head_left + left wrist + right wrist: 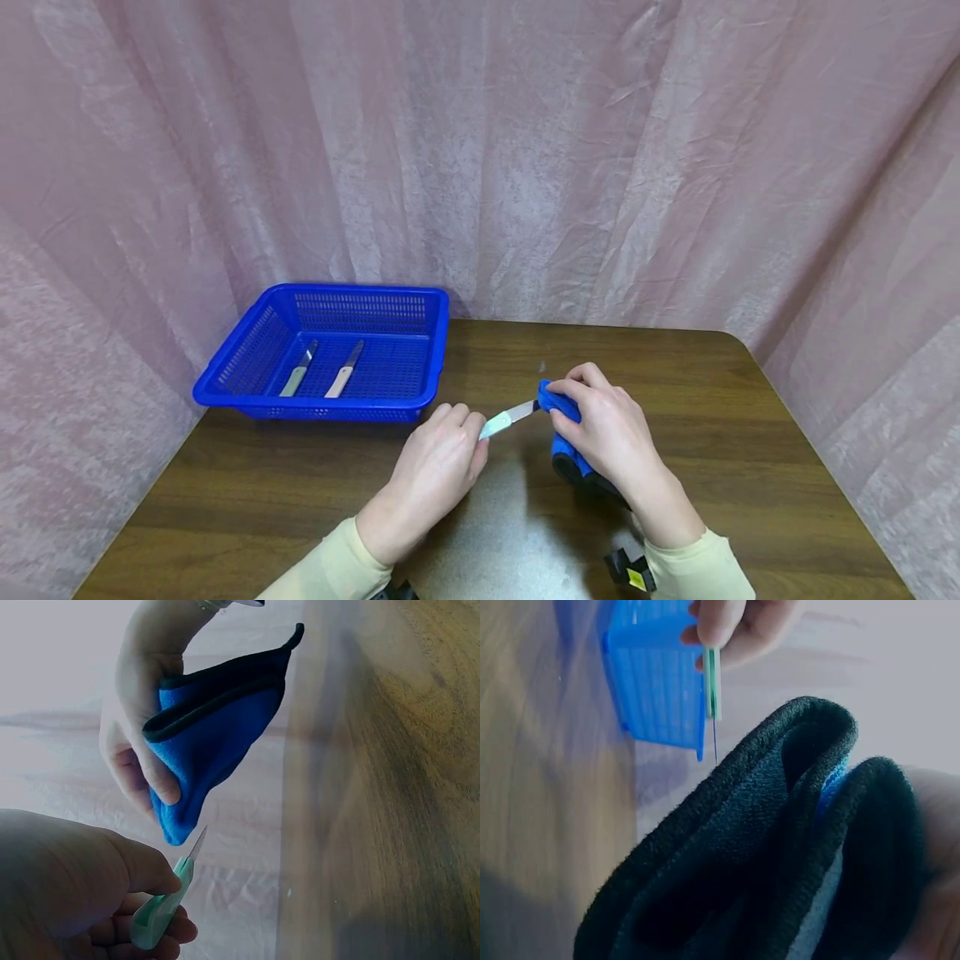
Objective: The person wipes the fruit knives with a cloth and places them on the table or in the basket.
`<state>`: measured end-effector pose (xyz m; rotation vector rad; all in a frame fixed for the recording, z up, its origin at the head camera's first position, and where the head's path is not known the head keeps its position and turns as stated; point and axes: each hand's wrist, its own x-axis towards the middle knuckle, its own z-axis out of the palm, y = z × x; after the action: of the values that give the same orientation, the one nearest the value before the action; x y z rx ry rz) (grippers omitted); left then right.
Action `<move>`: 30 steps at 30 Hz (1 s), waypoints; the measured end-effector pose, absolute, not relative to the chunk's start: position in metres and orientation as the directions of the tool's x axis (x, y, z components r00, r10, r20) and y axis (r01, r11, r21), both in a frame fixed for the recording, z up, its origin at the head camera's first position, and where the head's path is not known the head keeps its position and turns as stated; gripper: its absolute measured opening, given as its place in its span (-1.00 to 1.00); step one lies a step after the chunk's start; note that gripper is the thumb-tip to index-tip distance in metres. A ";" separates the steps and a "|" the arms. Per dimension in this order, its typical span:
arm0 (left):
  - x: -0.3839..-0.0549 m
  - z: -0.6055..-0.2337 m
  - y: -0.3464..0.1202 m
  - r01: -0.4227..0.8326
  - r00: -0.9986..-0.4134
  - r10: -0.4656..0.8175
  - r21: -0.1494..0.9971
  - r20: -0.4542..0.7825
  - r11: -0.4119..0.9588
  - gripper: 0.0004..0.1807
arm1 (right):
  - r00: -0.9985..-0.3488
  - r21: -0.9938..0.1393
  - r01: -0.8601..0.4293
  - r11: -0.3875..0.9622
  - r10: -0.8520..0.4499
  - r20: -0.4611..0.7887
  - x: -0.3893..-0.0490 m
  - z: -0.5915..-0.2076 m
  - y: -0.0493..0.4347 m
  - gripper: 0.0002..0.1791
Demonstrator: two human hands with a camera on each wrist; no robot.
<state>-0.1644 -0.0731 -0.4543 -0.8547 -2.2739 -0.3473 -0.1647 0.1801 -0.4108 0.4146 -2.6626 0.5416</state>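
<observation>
My left hand (438, 454) grips a small knife by its mint-green handle (496, 425), the thumb along its side in the left wrist view. The short metal blade (522, 410) points right, its tip right at a blue cloth (562, 408). That folded cloth, edged in black, is pinched between the thumb and fingers of my right hand (611, 425) and hangs down below them. Seen from the right wrist, the black-trimmed folds (727, 847) fill the foreground, with the green handle (712, 682) beyond them.
A blue plastic basket (322, 289) stands at the back left of the wooden table (712, 433). Inside lie a knife with a pale green handle (293, 381) and one with a pale pink handle (339, 382). Pink curtains (525, 167) hang behind the table.
</observation>
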 end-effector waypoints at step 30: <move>-0.162 -0.452 -0.072 0.670 -0.554 0.496 0.004 0.668 0.742 -0.75 | -0.796 -0.223 -0.494 0.840 -0.335 0.503 -0.159 -0.420 0.160 -0.69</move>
<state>-0.1617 -0.0720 -0.4524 -0.8734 -2.2769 -0.3403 -0.1594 0.1596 -0.4196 0.6131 -2.5651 0.4793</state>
